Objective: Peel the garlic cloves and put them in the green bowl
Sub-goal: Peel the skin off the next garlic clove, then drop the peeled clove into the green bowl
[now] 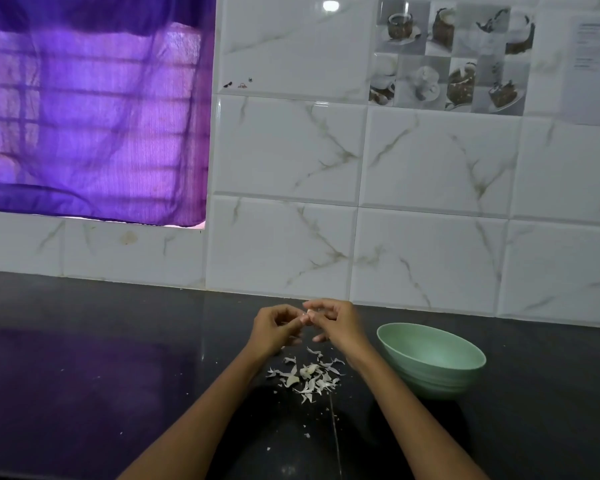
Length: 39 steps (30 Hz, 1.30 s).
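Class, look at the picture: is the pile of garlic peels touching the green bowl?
Apart. The head view shows a strip of dark counter between the pile of garlic peels and the green bowl.

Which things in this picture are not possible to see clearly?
- Garlic clove, head view: fingers of the left hand and right hand cover most of it; how far it is peeled is unclear.
- Green bowl, head view: its near wall hides the bottom; contents unknown.
- Heap of skins: too small to tell whether whole cloves lie in it.
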{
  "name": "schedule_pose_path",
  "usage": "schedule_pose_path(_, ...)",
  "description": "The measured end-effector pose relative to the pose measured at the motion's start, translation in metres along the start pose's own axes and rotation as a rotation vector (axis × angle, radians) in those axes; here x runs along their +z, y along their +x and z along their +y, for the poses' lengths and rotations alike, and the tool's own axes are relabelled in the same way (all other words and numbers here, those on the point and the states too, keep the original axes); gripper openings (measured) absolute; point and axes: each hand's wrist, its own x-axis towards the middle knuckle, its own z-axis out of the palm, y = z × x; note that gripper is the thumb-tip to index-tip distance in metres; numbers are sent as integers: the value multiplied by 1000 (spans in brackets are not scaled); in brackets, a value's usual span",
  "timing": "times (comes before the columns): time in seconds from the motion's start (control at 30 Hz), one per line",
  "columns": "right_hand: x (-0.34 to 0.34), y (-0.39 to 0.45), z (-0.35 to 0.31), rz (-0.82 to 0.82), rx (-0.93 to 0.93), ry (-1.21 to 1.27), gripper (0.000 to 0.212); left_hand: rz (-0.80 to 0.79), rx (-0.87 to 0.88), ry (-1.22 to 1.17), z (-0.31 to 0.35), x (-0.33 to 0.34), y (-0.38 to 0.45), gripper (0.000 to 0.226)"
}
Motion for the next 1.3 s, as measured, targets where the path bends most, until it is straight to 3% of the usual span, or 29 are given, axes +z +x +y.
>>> schedule_pose_path(0.2,0,0,-2,38,28,-82,5,21,-16,-49,-1,1,0,9)
schedule_pose_path(0.37,6,-7,-6,84,7,-170,25,222,-31,35,3,-2,-3,43)
schedule_pose_path(0.53,11,-19,-15,159,-48,-109,36,289,3,17,5,-3,-12,26)
schedule_pose_path(0.7,-38,-14,-51,240,-182,-347,23,136,-173,91,27,25,-13,35)
schedule_pose_path(0.87,-98,-17,-42,274,-50,-541,13,-170,-648,-11,61,103,-23,73)
schedule_pose_path(0.93,-113,-25,-33,330,-10,-532,10,-254,-676,-140,72,129,-32,55)
schedule_pose_path(1.0,-126,-35,-25,427,-12,-476,9,-203,-634,-196,73,146,-42,32)
schedule_pose_path(1.17,-146,-53,-19,417,12,-463,11,54,-465,-48,57,156,-56,28)
schedule_pose_path(1.3,-148,-59,-21,356,20,-519,14,74,-475,-121,50,152,-58,24)
